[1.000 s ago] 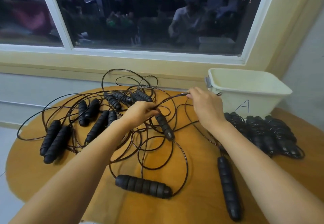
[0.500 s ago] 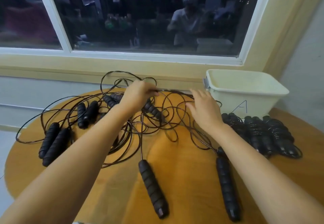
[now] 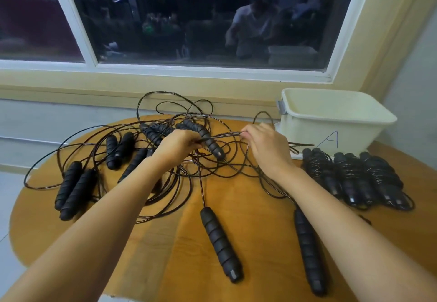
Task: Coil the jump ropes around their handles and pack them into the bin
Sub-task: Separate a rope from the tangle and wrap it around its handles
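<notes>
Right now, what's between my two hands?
In the head view, a bunch of rope strands stretches from the left hand to the right hand, both pinching it. It crosses over one black handle.

Both hands, left hand (image 3: 176,145) and right hand (image 3: 266,148), pinch a taut rope strand (image 3: 222,135) over the table (image 3: 255,209).

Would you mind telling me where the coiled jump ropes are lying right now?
In the head view, the coiled jump ropes lie side by side on the right of the wooden table, in front of the cream bin, right of the right hand.
</notes>
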